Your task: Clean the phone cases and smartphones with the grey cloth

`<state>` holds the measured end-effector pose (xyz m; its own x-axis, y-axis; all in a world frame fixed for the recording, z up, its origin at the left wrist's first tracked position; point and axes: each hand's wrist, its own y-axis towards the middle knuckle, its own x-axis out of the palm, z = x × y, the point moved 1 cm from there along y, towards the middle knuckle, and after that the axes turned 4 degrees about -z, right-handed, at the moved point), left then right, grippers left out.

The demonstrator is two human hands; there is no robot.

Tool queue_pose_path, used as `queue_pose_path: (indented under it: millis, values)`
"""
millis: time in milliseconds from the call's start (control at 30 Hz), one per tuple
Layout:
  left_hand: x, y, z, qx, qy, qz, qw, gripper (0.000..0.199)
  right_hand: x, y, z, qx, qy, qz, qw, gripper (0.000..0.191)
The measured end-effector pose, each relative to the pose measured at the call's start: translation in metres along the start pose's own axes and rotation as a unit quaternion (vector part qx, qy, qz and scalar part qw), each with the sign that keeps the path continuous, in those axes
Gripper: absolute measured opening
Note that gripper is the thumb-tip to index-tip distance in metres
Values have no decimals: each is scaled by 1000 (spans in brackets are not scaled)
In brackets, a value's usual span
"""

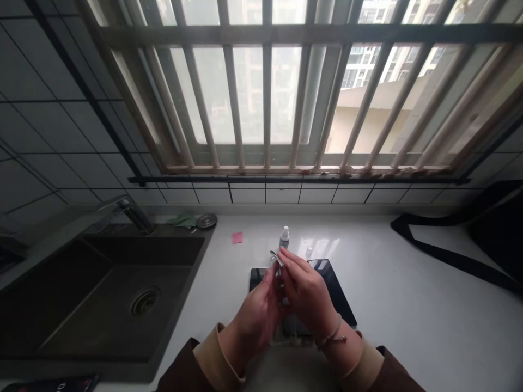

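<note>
"So, where's the strip (277,257)?"

"Over the tablet (335,294); the right hand (306,283) pinches its top between fingertips."

"And the left hand (254,307)?"

"Close beside, though I can't tell whether it grips. I'd pinch lightly, keeping the strip uncreased."

"What's hidden?"

"Its lower end, behind fingers, and the tablet's middle."

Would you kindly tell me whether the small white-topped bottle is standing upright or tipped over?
Upright: the small white-topped bottle stands on the glossy white countertop beyond the right hand, its white top uppermost.
</note>
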<state>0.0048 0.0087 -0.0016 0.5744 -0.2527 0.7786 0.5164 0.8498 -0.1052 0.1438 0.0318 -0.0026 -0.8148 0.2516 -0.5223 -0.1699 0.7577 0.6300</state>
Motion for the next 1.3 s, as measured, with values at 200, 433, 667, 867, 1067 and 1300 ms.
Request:
queue_pose_path:
  millis: [200,433,667,867,1067,1300]
  values:
    - [-4,2,0,15,-56,-17,998,53,8,-2,-2,-73,-46,-30,996,48]
    - [-7,5,-2,24,-88,-9,996,52,15,-2,-4,-77,-48,-58,994,46]
    - [-9,3,-2,3,-59,32,998,49,12,-3,-6,-16,-25,-14,999,40]
    - [-14,4,-3,12,-60,2,998,54,12,-2,-8,-49,-30,-41,998,43]
    - [-13,5,-2,29,-46,20,998,51,11,0,-12,-70,-67,-50,994,40]
    - [-19,6,-3,42,-44,3,998,51,12,-2,-15,-107,-61,-14,992,46]
